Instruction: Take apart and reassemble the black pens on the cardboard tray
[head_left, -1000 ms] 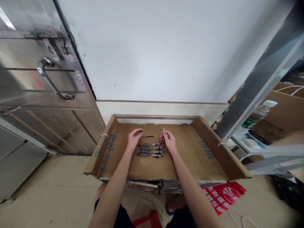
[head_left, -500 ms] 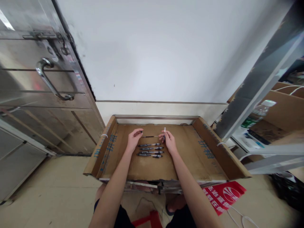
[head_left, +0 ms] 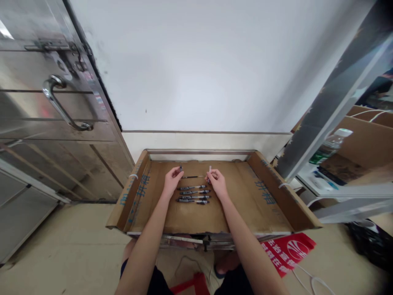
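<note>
Between the finger and thumb of my left hand (head_left: 172,179) is a small dark pen part (head_left: 181,168), held upright; its exact kind is too small to tell. My right hand (head_left: 217,181) pinches a clear pen barrel (head_left: 210,169), which points up from the fingers. A thin pen refill (head_left: 193,177) lies crosswise on the cardboard between both hands. Nearer to me, several black-and-clear pens (head_left: 193,192) lie side by side in a stack of rows. The lowest row holds a shorter dark piece (head_left: 202,202), partly against the pen above it.
The work surface is a cardboard-lined tray (head_left: 245,205) with raised sides, against a white wall (head_left: 196,82). A metal door (head_left: 61,102) stands left. On the right are a shelf with a plastic bottle (head_left: 330,145) and a red printed sheet (head_left: 288,250).
The small dark part in my left hand has turned upright and shows more clearly. My right hand still holds the barrel, with its fingers slightly shifted. The pens and refill stay in place.
</note>
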`<state>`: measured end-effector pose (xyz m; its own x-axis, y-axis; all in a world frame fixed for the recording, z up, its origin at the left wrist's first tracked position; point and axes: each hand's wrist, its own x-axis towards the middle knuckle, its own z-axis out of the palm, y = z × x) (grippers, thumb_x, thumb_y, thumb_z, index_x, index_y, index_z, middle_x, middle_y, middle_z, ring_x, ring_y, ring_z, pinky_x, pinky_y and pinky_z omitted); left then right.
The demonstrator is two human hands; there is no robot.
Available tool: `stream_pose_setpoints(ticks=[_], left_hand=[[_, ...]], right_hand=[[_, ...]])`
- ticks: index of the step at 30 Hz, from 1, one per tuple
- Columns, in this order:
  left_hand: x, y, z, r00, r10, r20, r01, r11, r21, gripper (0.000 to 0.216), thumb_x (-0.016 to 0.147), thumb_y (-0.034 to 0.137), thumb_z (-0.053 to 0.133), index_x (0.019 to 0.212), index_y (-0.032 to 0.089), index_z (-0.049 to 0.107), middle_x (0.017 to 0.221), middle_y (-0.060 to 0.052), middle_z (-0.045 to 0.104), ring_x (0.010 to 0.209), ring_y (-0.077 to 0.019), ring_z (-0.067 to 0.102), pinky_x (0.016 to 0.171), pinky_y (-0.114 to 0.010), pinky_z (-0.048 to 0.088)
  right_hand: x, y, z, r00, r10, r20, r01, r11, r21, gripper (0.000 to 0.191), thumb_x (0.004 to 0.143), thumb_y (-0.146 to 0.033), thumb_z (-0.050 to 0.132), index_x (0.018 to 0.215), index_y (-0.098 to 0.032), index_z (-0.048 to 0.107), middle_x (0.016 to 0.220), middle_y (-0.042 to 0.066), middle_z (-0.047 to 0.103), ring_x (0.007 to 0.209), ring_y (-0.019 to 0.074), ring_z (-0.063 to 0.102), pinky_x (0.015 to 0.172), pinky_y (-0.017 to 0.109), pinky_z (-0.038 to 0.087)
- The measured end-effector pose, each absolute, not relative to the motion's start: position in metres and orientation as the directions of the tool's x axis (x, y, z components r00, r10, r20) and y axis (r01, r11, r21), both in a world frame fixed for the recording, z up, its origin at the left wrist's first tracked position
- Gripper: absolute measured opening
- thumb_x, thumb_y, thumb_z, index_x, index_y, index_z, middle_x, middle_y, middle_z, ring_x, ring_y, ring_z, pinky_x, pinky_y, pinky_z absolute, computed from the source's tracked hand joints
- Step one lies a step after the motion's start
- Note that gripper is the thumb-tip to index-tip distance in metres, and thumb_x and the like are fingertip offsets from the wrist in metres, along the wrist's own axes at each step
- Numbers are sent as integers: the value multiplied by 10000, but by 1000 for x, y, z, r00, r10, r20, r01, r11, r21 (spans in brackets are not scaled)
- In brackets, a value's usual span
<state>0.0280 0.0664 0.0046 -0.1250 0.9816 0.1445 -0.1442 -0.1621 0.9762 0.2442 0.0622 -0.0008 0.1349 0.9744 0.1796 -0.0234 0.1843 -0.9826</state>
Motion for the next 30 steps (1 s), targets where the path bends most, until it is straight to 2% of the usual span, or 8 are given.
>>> stream_pose_setpoints(ticks=[7,11,16,23,30], left_hand=[[29,67,5,-118,984,134,-132,-149,980,364,675,331,714,981,148,640,853,-44,651,713,-129,576,543,-201,421],[29,67,4,-113,985,129,-136,-144,980,373,676,339,713,989,150,640,850,-43,646,701,-126,571,532,-199,418],[28,67,4,-102,987,126,-142,-140,980,377,679,344,714,995,149,647,850,-47,646,696,-124,567,539,-201,422],[28,67,3,-106,987,122,-131,-136,982,391,676,364,718,1002,156,659,884,-61,661,731,-140,587,541,-206,431],[28,68,4,-105,989,105,-147,-120,982,392,702,345,685,1039,145,674,877,-72,688,687,-128,585,555,-221,443]], right_hand=[[244,63,0,191,942,276,72,267,-961,345,760,-535,586,814,-195,604,758,62,692,648,186,618,613,304,491],[245,62,1,239,895,376,214,329,-920,297,781,-460,580,863,-184,654,854,78,685,756,202,620,712,330,494],[245,58,4,227,843,487,304,414,-858,211,791,-363,570,901,-209,664,968,80,652,830,199,611,738,325,491],[245,60,0,215,849,482,260,426,-866,186,791,-319,548,903,-215,654,1028,87,641,916,211,615,777,344,510],[241,58,2,212,911,353,167,323,-932,275,793,-373,557,994,-202,636,946,90,682,769,210,634,697,349,528]])
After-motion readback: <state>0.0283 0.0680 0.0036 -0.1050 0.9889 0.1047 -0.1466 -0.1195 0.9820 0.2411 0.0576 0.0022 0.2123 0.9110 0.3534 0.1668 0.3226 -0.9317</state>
